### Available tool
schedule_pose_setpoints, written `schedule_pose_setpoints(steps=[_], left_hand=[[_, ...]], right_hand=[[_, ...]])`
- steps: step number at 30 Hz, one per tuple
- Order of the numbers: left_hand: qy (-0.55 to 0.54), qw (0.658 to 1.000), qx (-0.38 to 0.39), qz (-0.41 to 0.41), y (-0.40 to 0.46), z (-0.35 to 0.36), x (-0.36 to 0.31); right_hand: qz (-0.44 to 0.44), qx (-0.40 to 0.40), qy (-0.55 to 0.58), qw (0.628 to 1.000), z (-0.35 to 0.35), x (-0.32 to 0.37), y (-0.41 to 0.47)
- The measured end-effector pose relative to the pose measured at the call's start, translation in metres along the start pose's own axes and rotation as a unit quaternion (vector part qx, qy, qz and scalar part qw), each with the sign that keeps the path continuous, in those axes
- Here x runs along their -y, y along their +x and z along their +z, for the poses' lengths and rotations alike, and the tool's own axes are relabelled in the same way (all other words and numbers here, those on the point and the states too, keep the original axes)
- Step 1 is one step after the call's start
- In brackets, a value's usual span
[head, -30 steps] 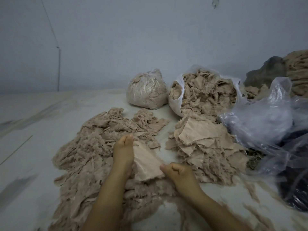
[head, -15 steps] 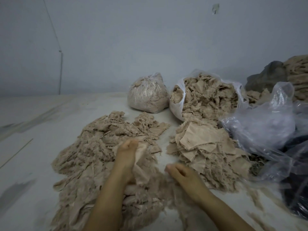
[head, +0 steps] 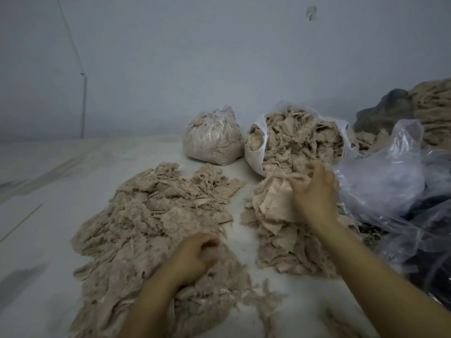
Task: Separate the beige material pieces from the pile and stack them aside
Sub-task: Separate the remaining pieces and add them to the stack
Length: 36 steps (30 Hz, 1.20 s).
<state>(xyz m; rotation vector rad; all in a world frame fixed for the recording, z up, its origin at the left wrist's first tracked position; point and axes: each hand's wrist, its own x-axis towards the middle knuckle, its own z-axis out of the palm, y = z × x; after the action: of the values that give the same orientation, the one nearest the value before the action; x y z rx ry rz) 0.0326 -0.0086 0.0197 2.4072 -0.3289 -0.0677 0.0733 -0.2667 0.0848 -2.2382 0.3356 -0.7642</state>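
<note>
A wide pile of frayed beige material (head: 151, 223) spreads over the white surface at the left and centre. To its right lies a stack of flatter beige pieces (head: 275, 230). My left hand (head: 195, 257) sits on the near part of the pile, fingers curled into the fluffy scraps. My right hand (head: 314, 191) reaches across to the far top of the stack, fingers spread and resting on the uppermost beige piece (head: 275, 201). It is motion-blurred, and the part of the stack beneath it is hidden.
An open white bag (head: 256, 157) full of beige scraps stands just behind the stack, with a tied bag (head: 212, 137) to its left. Crumpled clear plastic (head: 390, 181) and dark bundles crowd the right side. A wall closes the back.
My right hand has moved from the near centre up and right onto the stack. My left hand has dropped back toward me, and the flat piece it held upright is gone from it.
</note>
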Motion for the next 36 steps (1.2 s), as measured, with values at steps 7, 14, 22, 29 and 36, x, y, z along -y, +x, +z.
schedule_pose_setpoints(steps=[7, 14, 22, 29, 36], left_hand=[[0.140, 0.989, 0.032, -0.030, -0.009, 0.021, 0.030], [-0.064, 0.990, -0.128, 0.009, -0.016, 0.014, 0.017], [-0.003, 0.981, -0.186, 0.057, -0.032, 0.011, 0.007], [-0.195, 0.941, -0.266, -0.070, -0.026, 0.001, 0.016], [-0.091, 0.986, -0.141, 0.004, -0.017, 0.010, 0.000]], right_hand=[[-0.065, 0.193, -0.236, 0.950, 0.029, -0.035, -0.034], [-0.276, 0.319, 0.031, 0.906, 0.048, 0.001, -0.107], [-0.056, 0.254, 0.200, 0.945, 0.071, 0.009, -0.123], [-0.084, 0.370, 0.073, 0.922, 0.053, 0.001, -0.116], [-0.187, 0.277, 0.093, 0.938, 0.055, 0.018, -0.130]])
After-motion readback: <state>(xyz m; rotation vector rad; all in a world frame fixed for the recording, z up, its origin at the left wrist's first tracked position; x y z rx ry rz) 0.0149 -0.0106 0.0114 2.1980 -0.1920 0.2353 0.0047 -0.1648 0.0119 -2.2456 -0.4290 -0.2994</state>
